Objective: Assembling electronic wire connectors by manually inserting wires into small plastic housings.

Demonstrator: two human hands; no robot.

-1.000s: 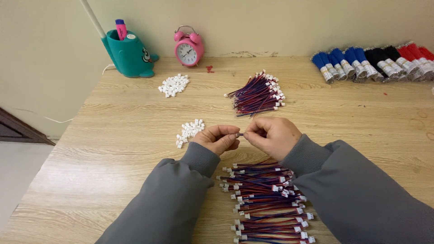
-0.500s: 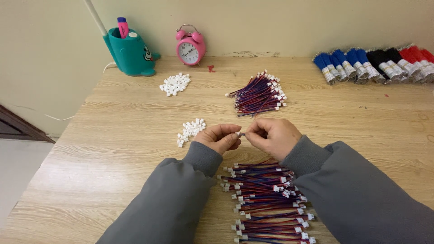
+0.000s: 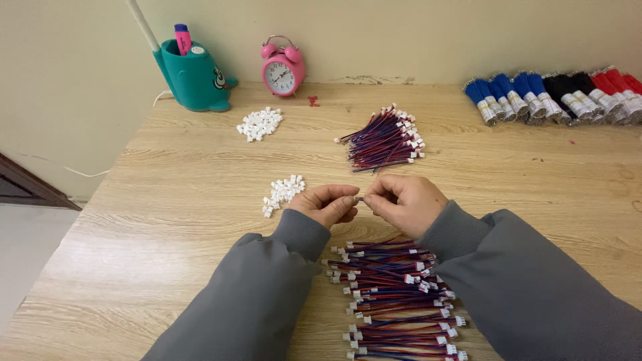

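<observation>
At the far left of the table (image 3: 167, 174), against the wall, a teal pen holder (image 3: 192, 79) with a pink-capped marker stood well out of the working area, and a pink alarm clock (image 3: 283, 69) sat beside it, its face turned toward the person, likely so it could be read at a glance. A heap of small white connector housings (image 3: 259, 124) lay in front of the holder. A second, smaller heap of white housings (image 3: 283, 192) lay just beside the left hand (image 3: 326, 202), probably kept close so that a piece could be picked up with little reach.

The left hand and the right hand (image 3: 404, 202) met at the table's middle, fingertips almost touching, both pinched on one small wire piece (image 3: 359, 198) held between them just above the surface. Most of that piece was hidden by the fingers, so only a short dark bit showed; whether a white housing sat on its end could not be told. Both forearms, in grey sleeves, rested low, which would steady such fine work.

Directly under the wrists lay a loose spread of red and blue wires with white end plugs (image 3: 394, 294), near enough to drop or take a piece. Beyond the hands, a tidier fan of similar wires (image 3: 384, 139) lay apart. At the far right, bundles of blue, black and red wire (image 3: 555, 97) were lined up along the table's back edge.
</observation>
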